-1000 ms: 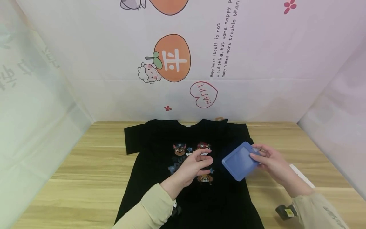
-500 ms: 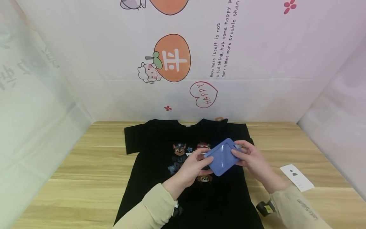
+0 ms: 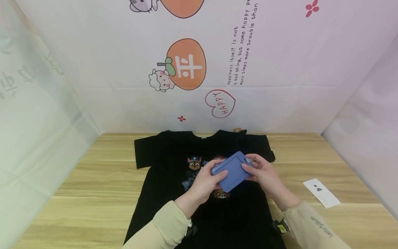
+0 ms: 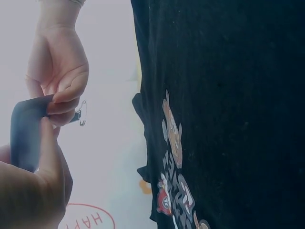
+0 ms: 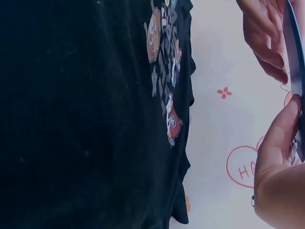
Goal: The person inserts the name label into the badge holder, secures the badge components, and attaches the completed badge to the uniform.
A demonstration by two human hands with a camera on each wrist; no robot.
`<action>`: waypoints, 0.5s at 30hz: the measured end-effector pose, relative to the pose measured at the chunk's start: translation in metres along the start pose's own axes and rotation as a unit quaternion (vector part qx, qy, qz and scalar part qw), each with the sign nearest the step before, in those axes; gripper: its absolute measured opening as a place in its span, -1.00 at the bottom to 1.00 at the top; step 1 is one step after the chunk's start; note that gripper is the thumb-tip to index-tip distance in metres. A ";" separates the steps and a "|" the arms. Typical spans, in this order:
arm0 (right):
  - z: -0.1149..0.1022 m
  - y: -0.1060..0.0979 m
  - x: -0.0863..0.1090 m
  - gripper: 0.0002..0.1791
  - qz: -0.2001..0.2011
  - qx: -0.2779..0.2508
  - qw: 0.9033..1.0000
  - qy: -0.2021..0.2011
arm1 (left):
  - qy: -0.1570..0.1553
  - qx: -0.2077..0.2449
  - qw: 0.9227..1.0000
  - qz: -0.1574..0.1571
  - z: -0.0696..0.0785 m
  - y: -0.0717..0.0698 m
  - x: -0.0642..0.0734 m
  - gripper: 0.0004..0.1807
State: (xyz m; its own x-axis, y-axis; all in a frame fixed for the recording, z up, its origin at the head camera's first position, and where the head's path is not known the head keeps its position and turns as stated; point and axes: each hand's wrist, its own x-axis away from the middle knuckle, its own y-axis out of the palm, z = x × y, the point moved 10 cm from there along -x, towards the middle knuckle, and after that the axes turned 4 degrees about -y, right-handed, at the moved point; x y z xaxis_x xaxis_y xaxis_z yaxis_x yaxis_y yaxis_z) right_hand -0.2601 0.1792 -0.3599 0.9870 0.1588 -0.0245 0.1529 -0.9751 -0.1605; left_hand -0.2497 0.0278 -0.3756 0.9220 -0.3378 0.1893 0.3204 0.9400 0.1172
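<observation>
Over the black T-shirt both hands hold a blue ID badge holder, tilted, with a raised frame round its face. My left hand grips its lower left end, thumb on the face and fingers behind. At the upper right corner my right hand pinches the holder, thumb in front. In the left wrist view, a safety pin on a short clip sticks out beyond the right hand's fingers. The shirt lies spread flat with its collar away from me and cartoon dogs printed on its chest.
To the right on the wooden table lies a white card with a grey person icon. A printed cloth backdrop rises at the table's far edge, and pale cloth walls stand at both sides.
My right hand has brought the badge holder leftwards over the shirt to my left hand, which now grips its other end. The white card, earlier mostly behind the right arm, shows fully.
</observation>
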 end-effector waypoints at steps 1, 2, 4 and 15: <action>0.000 0.001 0.000 -0.58 0.000 -0.002 1.000 0.001 | 0.003 0.001 1.000 0.002 0.001 -0.001 0.000 -0.57; 0.001 0.002 0.000 -0.58 -0.001 -0.003 1.000 0.001 | 0.006 0.002 1.000 0.005 0.001 -0.002 0.000 -0.59; 0.002 0.004 0.000 -0.60 -0.003 -0.007 1.000 0.001 | 0.012 0.003 1.000 0.009 0.002 -0.005 -0.001 -0.62; 0.003 0.002 0.001 -0.37 -0.022 -0.028 0.999 -0.010 | 0.035 0.008 0.999 0.037 0.002 -0.021 0.000 -0.63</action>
State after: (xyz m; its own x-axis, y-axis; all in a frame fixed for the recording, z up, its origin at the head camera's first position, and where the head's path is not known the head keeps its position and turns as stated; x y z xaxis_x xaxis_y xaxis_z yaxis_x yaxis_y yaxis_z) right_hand -0.2588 0.1776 -0.3636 0.9783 0.2035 -0.0393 0.1984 -0.9743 -0.1067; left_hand -0.2566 0.0077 -0.3763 0.9561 -0.2624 0.1305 0.2473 0.9613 0.1211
